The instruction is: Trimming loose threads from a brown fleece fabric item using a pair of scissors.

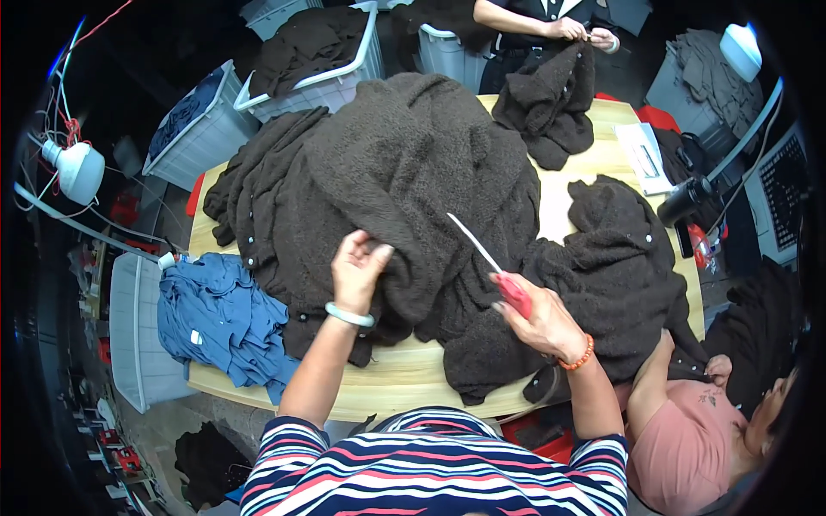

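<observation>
A large heap of dark brown fleecy garments [413, 155] covers the middle of the wooden table [344, 391]. My left hand [355, 271], with a pale bangle at the wrist, is at the near side of the heap. Its thumb and fingers are apart and touch or nearly touch a fold of fleece. In my closed right hand [542, 320] is a red-handled tool [514, 294] with a long, thin, pale blade, pointing away and to the left over the garments. Whether it is a pair of scissors or a single blade I cannot tell.
Blue garments [219, 314] lie at the table's left edge beside a grey bin [151, 361]. Across the table, a person handles a dark garment [551, 103]. Another person in pink [688, 439] sits close on my right. Lamps [82, 172] stand at both sides.
</observation>
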`<state>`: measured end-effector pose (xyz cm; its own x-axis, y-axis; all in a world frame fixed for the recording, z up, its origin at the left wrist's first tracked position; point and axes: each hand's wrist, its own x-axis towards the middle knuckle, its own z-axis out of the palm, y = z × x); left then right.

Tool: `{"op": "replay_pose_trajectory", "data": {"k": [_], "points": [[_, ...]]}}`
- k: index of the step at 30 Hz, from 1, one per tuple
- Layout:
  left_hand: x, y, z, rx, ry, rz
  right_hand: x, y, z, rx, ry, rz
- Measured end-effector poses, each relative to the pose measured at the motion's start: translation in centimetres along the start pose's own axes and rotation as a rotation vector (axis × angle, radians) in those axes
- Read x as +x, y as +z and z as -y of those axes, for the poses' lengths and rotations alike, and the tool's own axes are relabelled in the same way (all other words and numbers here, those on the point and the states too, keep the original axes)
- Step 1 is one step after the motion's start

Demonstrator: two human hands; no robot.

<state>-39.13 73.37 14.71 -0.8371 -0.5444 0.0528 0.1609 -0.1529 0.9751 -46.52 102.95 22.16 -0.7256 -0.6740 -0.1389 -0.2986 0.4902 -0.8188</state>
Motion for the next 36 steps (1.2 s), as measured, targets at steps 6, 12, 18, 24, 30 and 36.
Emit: {"op": "replay_pose_trajectory", "data": {"k": [6, 12, 18, 24, 30, 36], "points": [[-0.7, 1.7, 6.0, 0.688, 0.509, 0.297, 9.4, 6.9, 6.4, 0.12, -0.636, 0.032], [-2.5, 1.4, 8.7, 0.958, 0.663, 0.216, 20.4, 13.2, 10.0, 0.011, -0.308, 0.386], [-2.8, 1.5, 4.5, 0.823, 0.522, 0.2, 25.1, 6.0, 6.6, 0.224, -0.117, -0.012], [-2.4, 2.3, 4.4, 0.807, 0.574, 0.185, 19.5, -4.2, -4.1, 0.424, 0.218, -0.427], [-1.5, 4.4, 4.9, 1.014, 0.493, 0.171, 12.8, -5.4, -10.5, 0.389, 0.397, -0.39], [-0.9, 9.8, 4.5, 1.409, 0.591, 0.286, 8.3, -2.7, -13.9, 0.349, 0.439, -0.137]]}}
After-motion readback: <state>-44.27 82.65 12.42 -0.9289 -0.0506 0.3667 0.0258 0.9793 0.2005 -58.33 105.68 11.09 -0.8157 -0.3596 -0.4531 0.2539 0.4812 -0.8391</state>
